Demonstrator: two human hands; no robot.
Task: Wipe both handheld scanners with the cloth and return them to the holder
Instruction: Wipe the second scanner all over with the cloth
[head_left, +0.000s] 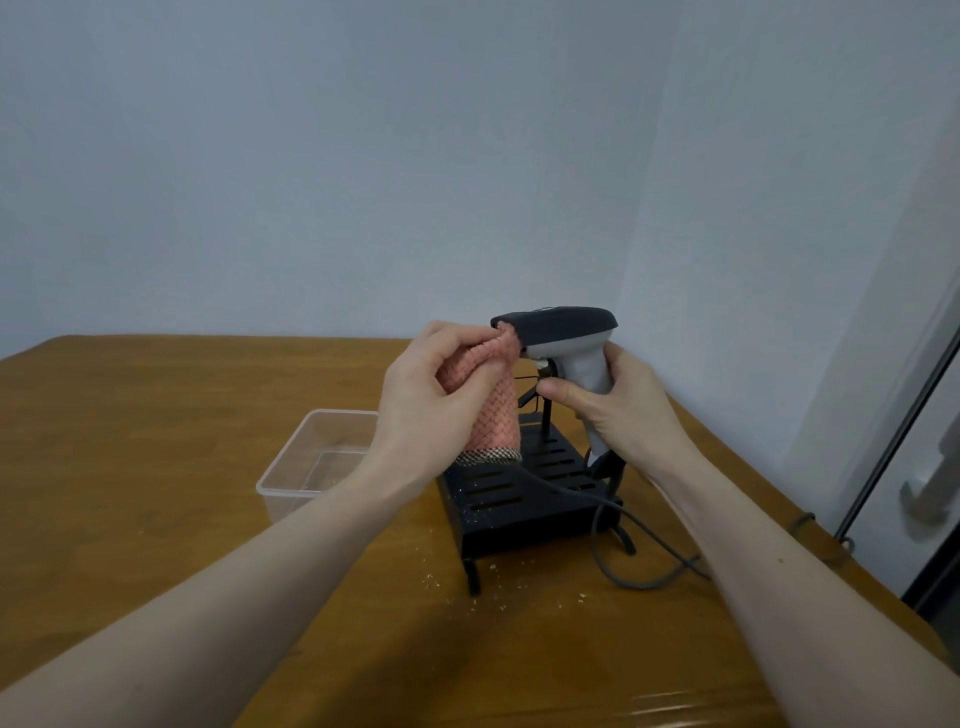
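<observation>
Hands: left hand (434, 384) pinches cloth (493, 410) vs scanner (558, 330) nose; right hand (618, 405) grips its handle.

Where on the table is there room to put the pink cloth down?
Bare wood lies left of the clear plastic box, and near the table edge between the two forearms. It is crowded around the black holder, where the grey cable loops and crumbs lie.

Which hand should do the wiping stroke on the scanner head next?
Left. The left hand already pinches the pink cloth against the front of the scanner head. The right hand grips the scanner's handle, steadying it above the holder.
</observation>
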